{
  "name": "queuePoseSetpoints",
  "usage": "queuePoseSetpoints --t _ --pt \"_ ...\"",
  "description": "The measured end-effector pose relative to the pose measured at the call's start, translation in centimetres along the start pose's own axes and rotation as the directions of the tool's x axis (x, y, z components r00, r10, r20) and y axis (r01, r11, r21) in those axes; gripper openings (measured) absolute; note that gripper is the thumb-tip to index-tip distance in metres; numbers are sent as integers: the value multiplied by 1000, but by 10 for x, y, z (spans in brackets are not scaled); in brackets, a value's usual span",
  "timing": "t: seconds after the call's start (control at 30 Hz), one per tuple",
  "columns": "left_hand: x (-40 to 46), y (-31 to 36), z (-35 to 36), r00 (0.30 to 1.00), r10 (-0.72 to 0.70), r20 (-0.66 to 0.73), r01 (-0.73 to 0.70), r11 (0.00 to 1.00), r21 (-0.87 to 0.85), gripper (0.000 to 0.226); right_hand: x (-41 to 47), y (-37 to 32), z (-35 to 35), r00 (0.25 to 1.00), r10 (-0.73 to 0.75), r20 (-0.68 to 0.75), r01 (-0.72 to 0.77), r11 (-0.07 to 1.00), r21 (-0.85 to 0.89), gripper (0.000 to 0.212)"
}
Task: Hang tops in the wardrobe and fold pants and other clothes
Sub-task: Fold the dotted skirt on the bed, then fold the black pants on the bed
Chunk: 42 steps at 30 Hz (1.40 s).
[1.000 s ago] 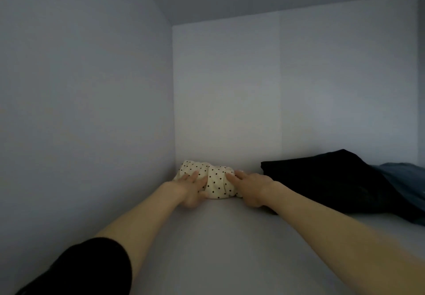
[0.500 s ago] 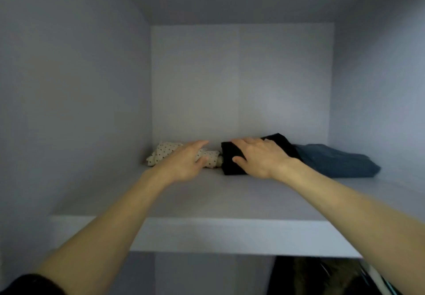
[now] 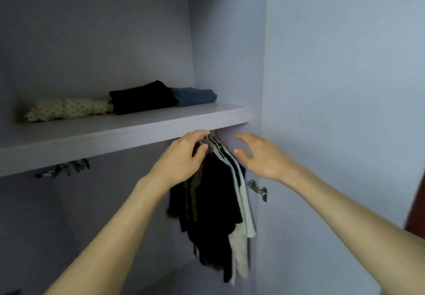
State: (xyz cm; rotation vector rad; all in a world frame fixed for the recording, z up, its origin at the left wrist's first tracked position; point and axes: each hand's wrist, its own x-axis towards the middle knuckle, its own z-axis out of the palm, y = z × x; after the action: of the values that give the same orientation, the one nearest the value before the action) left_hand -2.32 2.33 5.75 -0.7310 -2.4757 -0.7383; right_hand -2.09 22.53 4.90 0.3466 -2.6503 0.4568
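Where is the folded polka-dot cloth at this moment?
In the head view, the polka-dot cloth lies at the left end of the upper shelf, touching the folded black garment on its right.

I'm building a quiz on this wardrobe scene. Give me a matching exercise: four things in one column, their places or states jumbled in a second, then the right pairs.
Things:
1. cream polka-dot folded cloth
2. black folded garment
3. blue folded garment
4. dark hanging tops

Places:
A. under the shelf, at the left hand
B. leftmost on the shelf
C. rightmost on the shelf
D. middle of the shelf

Pairs: 1-B, 2-D, 3-C, 4-A
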Motion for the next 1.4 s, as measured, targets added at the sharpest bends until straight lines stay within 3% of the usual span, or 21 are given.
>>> queuePoseSetpoints --t 0.1,0.23,0.4,0.53,0.77,1.0,1.2,1.4 --pt "-26 49 50 991 60 120 -44 990 -138 39 -81 39 -3 990 141 -4 -141 990 15 46" --pt "-82 122 139 950 96 298 -13 963 -269 35 -215 92 10 943 313 117 -321 945 63 44" --pt "-144 215 257 823 137 551 84 930 -357 32 -364 173 -7 809 544 221 -569 819 67 44" --pt "-175 297 332 706 234 668 86 908 -410 32 -456 238 -40 700 674 234 -696 718 16 42" --pt "-166 436 445 552 465 692 -10 834 -552 28 -575 335 -114 463 868 178 -880 474 -21 42" --pt "-123 555 563 326 653 684 -49 734 -678 28 -640 428 -157 210 975 78 -978 209 12 43" --pt "-40 662 666 114 767 632 -89 641 -762 33 -646 544 -187 -21 991 -129 -986 1 169 41" --pt "38 756 755 -10 848 530 -98 526 -845 27 -639 636 -205 -227 949 -217 -941 -157 299 39"
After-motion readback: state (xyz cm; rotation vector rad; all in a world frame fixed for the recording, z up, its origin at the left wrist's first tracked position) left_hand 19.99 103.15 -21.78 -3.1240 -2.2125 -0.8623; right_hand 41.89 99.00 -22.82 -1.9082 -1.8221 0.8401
